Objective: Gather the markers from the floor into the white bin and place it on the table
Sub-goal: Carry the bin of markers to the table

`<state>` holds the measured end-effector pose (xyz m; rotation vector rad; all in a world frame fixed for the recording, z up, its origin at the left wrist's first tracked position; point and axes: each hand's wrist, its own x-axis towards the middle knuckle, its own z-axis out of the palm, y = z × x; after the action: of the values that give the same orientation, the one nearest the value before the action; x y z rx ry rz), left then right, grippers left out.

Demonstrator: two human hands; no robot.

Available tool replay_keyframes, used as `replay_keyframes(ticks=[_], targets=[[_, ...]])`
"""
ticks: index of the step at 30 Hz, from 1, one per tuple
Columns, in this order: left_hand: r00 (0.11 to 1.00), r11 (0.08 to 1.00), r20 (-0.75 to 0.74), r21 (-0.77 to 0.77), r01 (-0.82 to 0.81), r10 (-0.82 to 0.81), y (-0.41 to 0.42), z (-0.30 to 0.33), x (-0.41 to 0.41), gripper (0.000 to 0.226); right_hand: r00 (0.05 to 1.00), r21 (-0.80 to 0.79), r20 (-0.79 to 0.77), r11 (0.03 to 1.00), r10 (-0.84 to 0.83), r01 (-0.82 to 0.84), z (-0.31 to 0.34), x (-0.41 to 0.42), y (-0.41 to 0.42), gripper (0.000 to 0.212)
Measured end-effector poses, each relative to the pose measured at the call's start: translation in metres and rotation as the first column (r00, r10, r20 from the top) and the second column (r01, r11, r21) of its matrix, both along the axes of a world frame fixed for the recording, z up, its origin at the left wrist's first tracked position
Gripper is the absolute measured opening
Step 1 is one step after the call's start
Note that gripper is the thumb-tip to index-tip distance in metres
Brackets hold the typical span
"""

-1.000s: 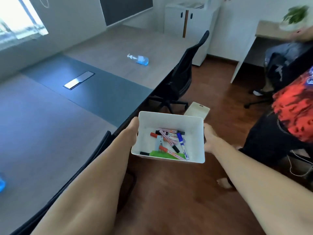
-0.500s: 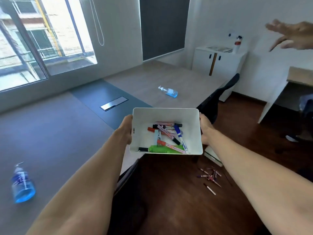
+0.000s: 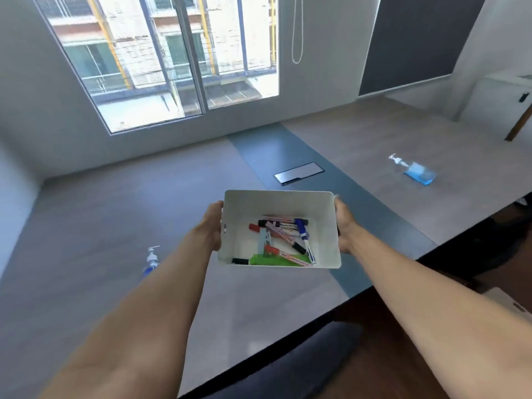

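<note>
bin point(image 3: 277, 203) up over the table point(image 3: 86, 226), can't tell if it's touching | left hand point(image 3: 212, 226) clamped on its left wall, right hand point(image 3: 344, 226) on the right wall | markers point(image 3: 283, 237) piled inside | blue bottle point(image 3: 416, 172) far right, another point(image 3: 151, 262) near left

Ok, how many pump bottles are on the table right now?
2. One pump bottle lies on the table's far right side; the other bottle is on the near left, partly hidden behind the left forearm. More may sit outside the view.
</note>
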<state>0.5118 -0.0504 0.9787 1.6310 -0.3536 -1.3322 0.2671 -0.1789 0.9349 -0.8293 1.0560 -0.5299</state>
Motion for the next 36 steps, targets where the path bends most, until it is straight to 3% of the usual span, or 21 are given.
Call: replay_keyframes(ticks=[2,4,10,13,15,17,19,21,24,30,33,36], targets=[[0.997,0.997,-0.029,0.000,-0.073,0.073,0.005,-0.014,0.023,0.042,0.999,0.054,-0.016,0.998,0.039,-0.038,-0.022,0.030,-0.012,0.078],[0.987,0.986,-0.003,0.043,-0.163,0.164,0.016,-0.027,0.039,0.039,0.980,0.076,-0.060,0.979,0.191,-0.187,-0.037,0.058,-0.013,0.095],[0.957,0.950,-0.011,0.124,-0.287,0.290,0.034,-0.061,0.075,0.058,0.950,0.064,-0.220,0.975,0.220,-0.211,-0.152,0.117,-0.066,0.109],[0.938,0.919,0.025,0.193,-0.345,0.347,0.037,-0.079,0.089,0.046,0.922,0.038,-0.300,0.969,0.246,-0.246,-0.172,0.132,-0.067,0.092],[0.923,0.894,0.030,0.237,-0.380,0.385,0.038,-0.092,0.094,0.042,0.901,0.085,-0.338,0.963,0.270,-0.256,-0.195,0.142,-0.082,0.113],[0.925,0.900,-0.056,0.259,-0.350,0.376,0.038,-0.106,0.096,0.048,0.902,0.099,-0.305,0.953,0.304,-0.288,-0.227,0.158,-0.097,0.138],[0.915,0.908,-0.137,0.245,-0.340,0.380,0.037,-0.118,0.096,0.063,0.874,0.115,-0.332,0.935,0.355,-0.336,-0.165,0.162,-0.062,0.129],[0.918,0.916,-0.150,0.229,-0.329,0.367,0.035,-0.128,0.096,0.063,0.824,0.075,-0.404,0.913,0.396,-0.401,-0.102,0.169,-0.030,0.100],[0.919,0.899,-0.080,0.257,-0.356,0.387,0.028,-0.134,0.103,0.043,0.820,0.030,-0.420,0.909,0.389,-0.416,-0.099,0.176,-0.032,0.085],[0.884,0.852,-0.041,0.290,-0.435,0.465,0.025,-0.149,0.117,0.037,0.792,0.048,-0.497,0.922,0.356,-0.384,-0.122,0.188,-0.036,0.093],[0.875,0.828,0.080,0.294,-0.478,0.478,0.029,-0.165,0.124,0.025,0.802,-0.020,-0.526,0.939,0.282,-0.344,-0.124,0.186,-0.037,0.085],[0.893,0.826,0.195,0.340,-0.449,0.405,0.032,-0.156,0.121,0.045,0.789,-0.180,-0.598,0.936,0.140,-0.303,-0.120,0.187,-0.035,0.074]])
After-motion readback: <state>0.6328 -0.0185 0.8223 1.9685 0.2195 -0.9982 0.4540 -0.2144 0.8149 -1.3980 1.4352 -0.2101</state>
